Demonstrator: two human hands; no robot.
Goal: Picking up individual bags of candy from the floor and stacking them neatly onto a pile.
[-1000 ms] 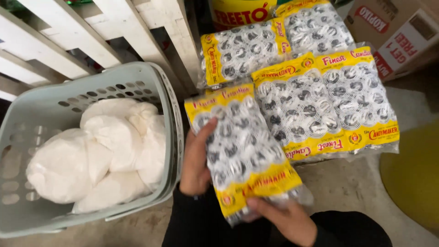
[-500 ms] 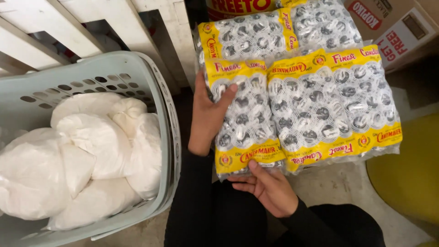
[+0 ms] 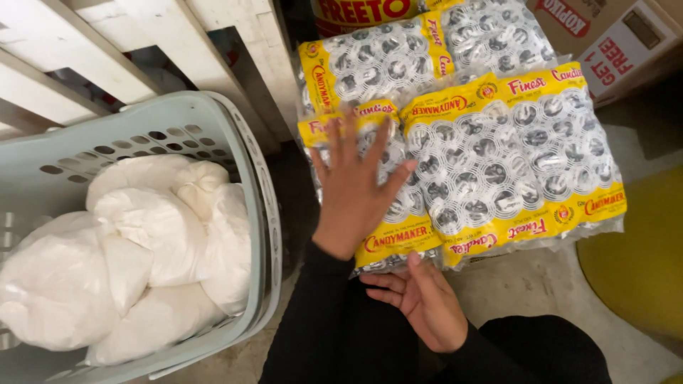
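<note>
Grip first: your left hand [image 3: 353, 192] lies flat, fingers spread apart, pressing on the front candy bag [image 3: 384, 213] without closing on it. Your right hand [image 3: 427, 302] sits palm up at the bag's 6 o'clock edge, fingers loosely open, fingertips touching the yellow bottom strip but clamped on nothing.

That bag lies at the near left of a stack of like candy bags, with a wider one [image 3: 516, 156] touching it at 3 o'clock and another [image 3: 370, 64] at 12 o'clock. To seat it well, keep the left palm centred so the slippery wrap does not slide, and let the right fingers nudge the lower edge level with its neighbour's.

Both forearms come up from 6 o'clock in black sleeves. At 9 o'clock stands a pale laundry basket [image 3: 263, 206] holding white sacks [image 3: 142, 249].
</note>
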